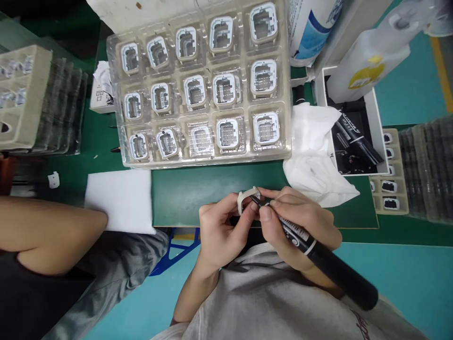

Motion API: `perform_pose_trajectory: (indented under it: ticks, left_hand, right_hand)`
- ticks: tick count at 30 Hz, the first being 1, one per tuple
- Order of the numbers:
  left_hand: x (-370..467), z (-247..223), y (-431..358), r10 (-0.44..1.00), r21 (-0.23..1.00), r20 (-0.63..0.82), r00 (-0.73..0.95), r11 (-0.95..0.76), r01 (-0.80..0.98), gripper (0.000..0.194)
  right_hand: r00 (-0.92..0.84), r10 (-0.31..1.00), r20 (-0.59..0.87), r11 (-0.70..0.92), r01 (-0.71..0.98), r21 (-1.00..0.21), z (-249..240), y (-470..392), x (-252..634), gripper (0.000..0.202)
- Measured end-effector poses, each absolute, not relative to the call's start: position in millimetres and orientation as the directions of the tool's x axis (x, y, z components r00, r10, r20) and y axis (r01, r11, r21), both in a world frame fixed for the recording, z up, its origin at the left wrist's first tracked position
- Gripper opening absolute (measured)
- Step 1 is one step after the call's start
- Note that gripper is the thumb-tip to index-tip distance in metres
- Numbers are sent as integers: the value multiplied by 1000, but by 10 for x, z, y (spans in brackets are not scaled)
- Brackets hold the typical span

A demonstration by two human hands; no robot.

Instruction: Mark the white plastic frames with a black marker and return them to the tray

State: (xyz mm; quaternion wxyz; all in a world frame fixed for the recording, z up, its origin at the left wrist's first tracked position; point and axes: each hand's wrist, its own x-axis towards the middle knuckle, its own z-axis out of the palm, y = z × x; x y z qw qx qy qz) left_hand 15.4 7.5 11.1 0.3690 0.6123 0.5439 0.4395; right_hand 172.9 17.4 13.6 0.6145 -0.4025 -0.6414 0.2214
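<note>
My left hand point(224, 231) pinches a small white plastic frame point(242, 198) near the front edge of the green table. In my right hand point(300, 222) is a black marker pen point(318, 252), its dark tip at the frame's inner side. Whether the tip touches the plastic I cannot tell. Part of the frame is hidden behind my fingers. Beyond my hands lies a clear plastic tray point(208, 161) with rows of similar white frames point(227, 133) in its pockets; one pocket point(200, 139) in the front row holds no frame.
A co-worker's arm point(53, 231) rests at the left beside a white foam sheet point(120, 198). White cloths point(314, 160) lie right of the tray. A white box point(380, 123) there holds a bottle point(368, 66) and markers point(357, 137). Stacked trays point(428, 170) stand far right, more trays point(60, 104) at left.
</note>
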Motion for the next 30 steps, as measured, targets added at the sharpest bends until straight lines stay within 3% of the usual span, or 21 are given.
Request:
perform_pose_trajectory:
  ticks: [4, 8, 11, 15, 20, 24, 30]
  left_hand:
    - [141, 88, 65, 985, 916, 170, 27, -168, 364, 27]
    - [183, 81, 53, 972, 888, 234, 12, -219, 404, 22]
    - [204, 98, 69, 972, 897, 235, 16, -223, 382, 17]
    - [192, 127, 96, 990, 941, 139, 13, -136, 311, 22]
    - [157, 155, 130, 996, 995, -74, 44, 71, 72, 7]
    - [124, 217, 187, 965, 965, -236, 111, 247, -91, 20]
    - [107, 265, 260, 946, 943, -283, 160, 304, -134, 20]
  right_hand:
    - [27, 701, 712, 659, 355, -663, 134, 146, 1704, 26]
    - [65, 783, 619, 588, 250, -769, 156, 135, 1733, 30]
    - [94, 789, 608, 579, 219, -785, 144, 147, 1743, 30]
    - [63, 776, 628, 600, 235, -765, 116, 163, 1746, 28]
    - [84, 779, 622, 603, 170, -779, 135, 163, 1772, 31]
    - [97, 772, 628, 608, 172, -775, 149, 147, 1764, 31]
    - [73, 768, 636, 617, 178, -766, 139, 138, 1757, 30]
